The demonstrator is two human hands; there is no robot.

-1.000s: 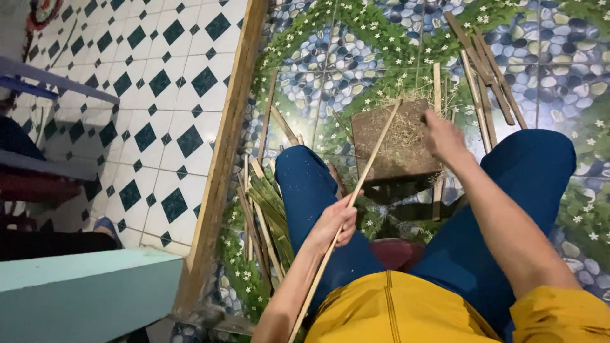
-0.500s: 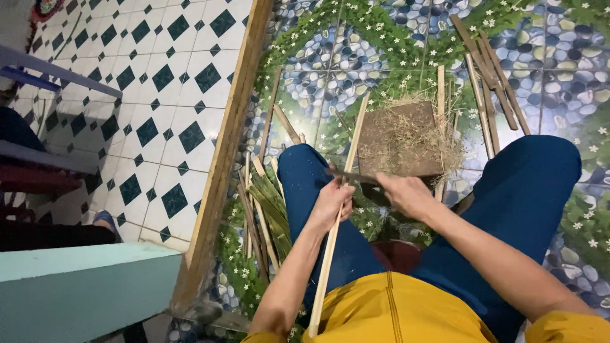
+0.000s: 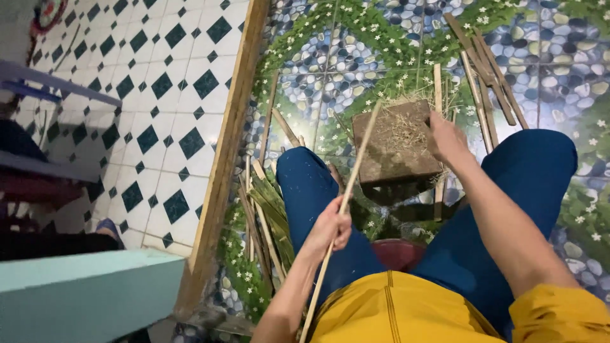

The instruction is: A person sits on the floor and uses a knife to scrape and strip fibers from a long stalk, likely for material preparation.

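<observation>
Between blue-trousered knees at frame centre, the left hand (image 3: 330, 227) grips a long pale bamboo strip (image 3: 346, 203), its fingers closed round it; the right hand (image 3: 448, 138), fingers curled, rests on a square brown block (image 3: 394, 143) strewn with shavings. Split bamboo pieces (image 3: 267, 213) lie lower left.

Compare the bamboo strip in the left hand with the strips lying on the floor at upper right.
The held strip is a single piece, gripped by the left hand and slanting up across the wooden block; the floor strips lie loose in a small pile, untouched. The held strip looks pale and thin, while the floor strips look darker and wider. Both are long, straight and narrow.
</observation>
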